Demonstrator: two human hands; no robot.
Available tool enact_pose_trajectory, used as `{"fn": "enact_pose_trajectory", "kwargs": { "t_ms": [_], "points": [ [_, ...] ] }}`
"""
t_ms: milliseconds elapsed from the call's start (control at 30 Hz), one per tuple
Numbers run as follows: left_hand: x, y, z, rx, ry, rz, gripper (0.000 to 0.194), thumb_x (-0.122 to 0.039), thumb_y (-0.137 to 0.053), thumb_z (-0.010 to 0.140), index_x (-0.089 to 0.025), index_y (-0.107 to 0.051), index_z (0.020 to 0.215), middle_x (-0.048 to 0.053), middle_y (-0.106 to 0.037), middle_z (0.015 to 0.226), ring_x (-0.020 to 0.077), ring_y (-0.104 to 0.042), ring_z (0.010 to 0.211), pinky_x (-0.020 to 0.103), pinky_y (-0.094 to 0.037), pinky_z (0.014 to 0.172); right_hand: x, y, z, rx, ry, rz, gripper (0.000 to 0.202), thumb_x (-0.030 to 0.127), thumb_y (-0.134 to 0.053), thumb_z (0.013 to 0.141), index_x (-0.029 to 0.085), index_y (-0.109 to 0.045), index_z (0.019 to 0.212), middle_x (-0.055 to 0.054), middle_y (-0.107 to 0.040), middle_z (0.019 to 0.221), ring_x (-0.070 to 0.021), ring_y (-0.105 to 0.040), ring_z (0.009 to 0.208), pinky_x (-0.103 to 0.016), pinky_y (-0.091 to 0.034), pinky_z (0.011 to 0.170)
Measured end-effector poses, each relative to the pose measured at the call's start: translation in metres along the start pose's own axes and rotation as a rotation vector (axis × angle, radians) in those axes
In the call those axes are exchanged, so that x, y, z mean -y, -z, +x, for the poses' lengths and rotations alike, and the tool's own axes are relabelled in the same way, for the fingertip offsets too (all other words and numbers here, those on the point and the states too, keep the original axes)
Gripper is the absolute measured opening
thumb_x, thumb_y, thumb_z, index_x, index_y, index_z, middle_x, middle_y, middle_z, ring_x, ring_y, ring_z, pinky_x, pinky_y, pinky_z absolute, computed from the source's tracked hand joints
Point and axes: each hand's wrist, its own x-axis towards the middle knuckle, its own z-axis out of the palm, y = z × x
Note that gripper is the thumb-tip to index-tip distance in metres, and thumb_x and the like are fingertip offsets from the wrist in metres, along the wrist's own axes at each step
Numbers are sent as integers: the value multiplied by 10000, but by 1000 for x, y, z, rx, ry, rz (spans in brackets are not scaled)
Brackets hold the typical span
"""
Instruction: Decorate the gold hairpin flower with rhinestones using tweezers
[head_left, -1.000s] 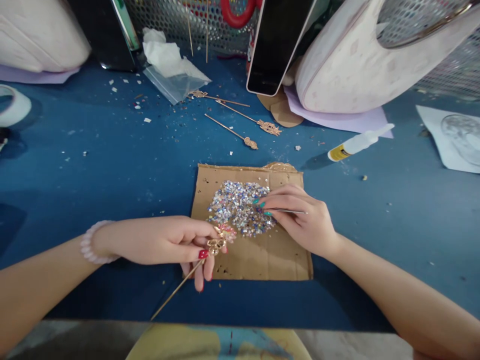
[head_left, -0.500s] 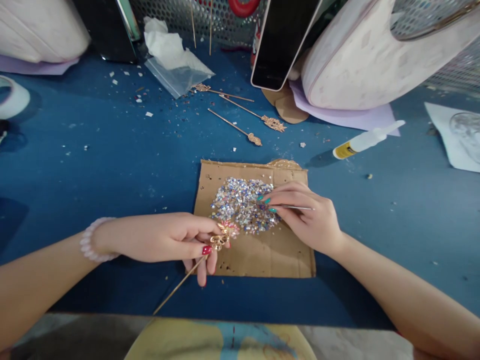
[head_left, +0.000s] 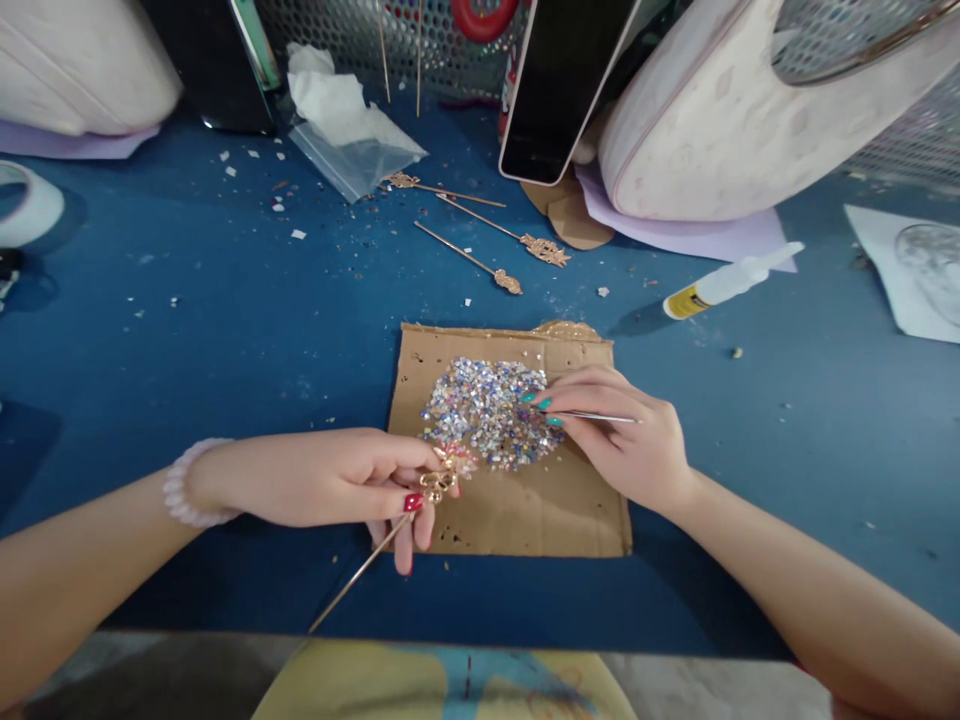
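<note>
My left hand (head_left: pixel 375 480) pinches a gold hairpin (head_left: pixel 436 486) just below its ornamented head, which carries pink stones. The pin's long stem slants down toward the table's front edge. Between the fingertips of my right hand (head_left: pixel 622 430) is a thin metal tool (head_left: pixel 600 416), probably tweezers; its working tip is hidden by the fingers. Those fingertips are at the right side of a pile of small glittering rhinestones (head_left: pixel 487 405). The stones, mostly silver and blue, are spread over a piece of brown cardboard (head_left: pixel 540 520) lying flat below both hands.
Several more gold hairpins (head_left: pixel 469 250) lie behind the cardboard. A glue bottle (head_left: pixel 720 285) with a yellow label rests at the right. Farther back are a phone (head_left: pixel 566 90), a plastic bag (head_left: pixel 352 165) with tissue, and a pale handbag (head_left: pixel 675 140). A tape roll (head_left: pixel 34 210) is at the left.
My right hand has shifted slightly to the right along the pile, with the metal tool still in its fingers. My left hand and the hairpin have hardly moved.
</note>
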Motion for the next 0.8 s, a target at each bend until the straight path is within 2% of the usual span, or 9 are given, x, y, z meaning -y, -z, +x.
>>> {"fn": "enact_pose_trajectory", "kwargs": {
  "t_ms": [100,267,400,467,633,800],
  "points": [
    [2,0,-2,0,17,-5,158,-411,-745,1184,-262,-712,1226,84,-912,1224,266,-953,1021,330,-723,852,0,2,-2,-1,6,-3,240,141,-770,1125,315,-936,1115,-34,-958,1051,-253,-918,972,-437,-777,931],
    [3,2,-5,28,20,-1,252,-457,-687,1227,-278,-638,1398,113,-910,1300,249,-941,984,378,-737,910,0,1,-1,-15,114,-23,326,30,-760,1090,312,-905,1166,-3,-962,1049,-223,-921,962,-388,-761,912],
    [0,2,-3,40,2,20,165,-438,-651,1247,-275,-634,1272,123,-902,1348,257,-945,1003,370,-734,881,-1,0,-1,-3,169,-36,319,14,-747,1091,296,-875,1168,-3,-964,1049,-225,-926,969,-386,-763,911],
    [-1,1,-3,42,12,19,169,-442,-649,1248,-273,-633,1253,124,-899,1344,257,-945,1021,365,-735,895,0,0,-2,-3,148,-47,296,27,-746,1104,289,-870,1158,-9,-960,1038,-226,-925,964,-382,-765,908],
    [1,0,-4,42,24,3,294,-459,-664,1234,-255,-620,1441,139,-900,1340,275,-948,1023,386,-752,904,2,0,-2,4,67,-17,250,92,-756,1132,294,-902,1146,-23,-958,1052,-232,-919,971,-391,-776,926],
    [-2,1,-7,30,33,8,237,-406,-646,1232,-245,-642,1406,131,-912,1321,284,-949,1016,391,-757,870,1,-2,-3,17,54,-10,253,107,-742,1138,296,-910,1142,-29,-956,1067,-235,-917,987,-393,-782,923]
  ]
}}
